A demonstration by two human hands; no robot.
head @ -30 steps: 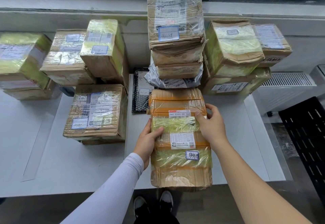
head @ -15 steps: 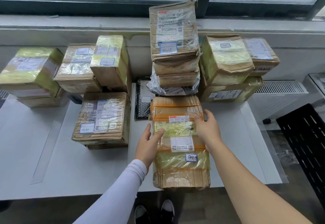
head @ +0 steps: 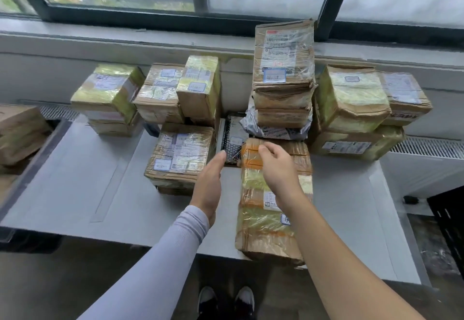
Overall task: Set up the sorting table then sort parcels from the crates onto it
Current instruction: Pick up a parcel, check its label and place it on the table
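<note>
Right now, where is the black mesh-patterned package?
In the head view, the black mesh-patterned package lies flat at the table's centre, between the taped carton on its left and the long orange-taped parcel, just beyond the left hand.

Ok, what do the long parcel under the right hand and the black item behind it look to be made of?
Long parcel: looks like brown corrugated cardboard, wrapped in glossy clear and orange tape; the sign is crumpled edges and shiny glare. Black item: probably a padded plastic mailer, going by its honeycomb pattern, though that is unsure. The table looks smooth, matte grey, maybe painted metal.
</note>
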